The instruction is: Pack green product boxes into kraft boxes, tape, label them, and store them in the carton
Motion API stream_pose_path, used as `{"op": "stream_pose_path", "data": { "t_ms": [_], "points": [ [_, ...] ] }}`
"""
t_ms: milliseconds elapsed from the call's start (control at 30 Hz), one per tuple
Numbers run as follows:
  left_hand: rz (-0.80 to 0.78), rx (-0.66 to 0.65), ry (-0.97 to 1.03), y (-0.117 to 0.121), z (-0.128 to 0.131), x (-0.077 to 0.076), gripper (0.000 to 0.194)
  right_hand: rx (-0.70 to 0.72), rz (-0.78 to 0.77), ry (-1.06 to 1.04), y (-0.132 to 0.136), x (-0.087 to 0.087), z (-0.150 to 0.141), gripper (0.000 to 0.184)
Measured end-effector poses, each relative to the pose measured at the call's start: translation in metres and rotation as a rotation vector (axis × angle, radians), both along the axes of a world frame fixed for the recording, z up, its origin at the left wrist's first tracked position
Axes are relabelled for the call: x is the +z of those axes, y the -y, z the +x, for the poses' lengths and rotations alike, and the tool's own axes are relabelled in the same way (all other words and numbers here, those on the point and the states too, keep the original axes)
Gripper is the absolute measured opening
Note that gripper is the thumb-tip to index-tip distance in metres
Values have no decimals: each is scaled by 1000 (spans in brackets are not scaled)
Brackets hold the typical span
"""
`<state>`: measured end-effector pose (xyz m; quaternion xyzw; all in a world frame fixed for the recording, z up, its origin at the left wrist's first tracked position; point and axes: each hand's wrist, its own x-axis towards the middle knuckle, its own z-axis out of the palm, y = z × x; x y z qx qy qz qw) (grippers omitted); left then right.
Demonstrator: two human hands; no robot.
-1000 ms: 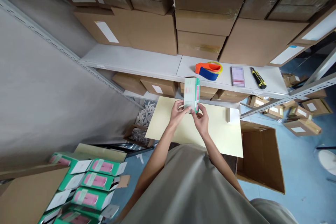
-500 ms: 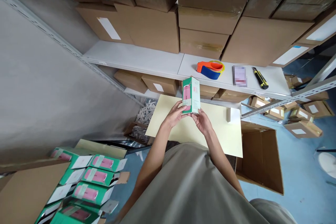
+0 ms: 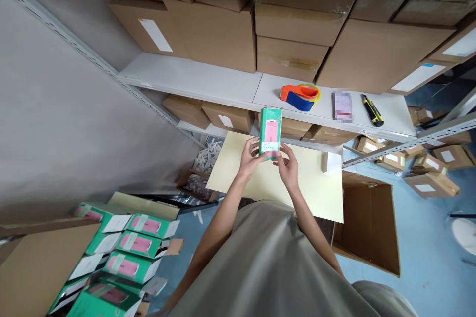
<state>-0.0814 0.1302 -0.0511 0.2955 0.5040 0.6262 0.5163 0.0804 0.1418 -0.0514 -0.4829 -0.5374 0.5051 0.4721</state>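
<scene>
Here we are on the head feed, and I've got the green box [image 3: 271, 131] held between both hands, over the far part of the pale yellow tabletop [image 3: 312, 195], its pink printed panel facing me. My left hand [image 3: 250, 161] pinches the lower left corner, thumb across the front; my right hand [image 3: 289, 169] has fingers bent around the lower right edge, thumb close to the bottom. I'd call this the handling step: box in hand, face on show, looking it over perhaps. Any next move, I reckon, calls for keeping that two-sided hold even, since both hands grip only the near end and the far end sticks out unsupported. Squeeze lightly; it looks like thin card. There's room for a set-down beside the small white block [image 3: 333, 163], while the orange-and-blue tape dispenser [image 3: 300, 97] sits apart on the shelf [image 3: 201, 75] beyond, neither hand touching it.
</scene>
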Motion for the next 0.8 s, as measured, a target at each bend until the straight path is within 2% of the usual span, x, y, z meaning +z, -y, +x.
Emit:
{"op": "stream_pose_path", "data": {
  "t_ms": [133, 200, 267, 367, 467, 567, 667, 800],
  "points": [
    [121, 103, -144, 0, 15, -5, 83, -12, 121, 220, 5, 13, -7, 67],
    [151, 93, -183, 3, 21, -6, 83, -29, 126, 277, 3, 17, -8, 69],
    [150, 24, -182, 8, 24, -6, 84, -71, 92, 286, -2, 20, -7, 71],
    [144, -67, -135, 16, 23, -5, 81, -97, -6, 133, -15, 19, -2, 70],
    [100, 2, 13, 22, 20, -5, 73, -51, -133, -131, -26, 13, 1, 62],
    [-44, 47, 210, 26, 20, -6, 69, -4, -226, -301, -30, 5, 0, 57],
    [-121, 61, 285, 26, 25, -6, 66, 34, -258, -354, -28, -2, -3, 59],
    [-118, 141, 268, 24, 30, -6, 63, 81, -252, -338, -26, -6, -5, 61]
  ]
}}
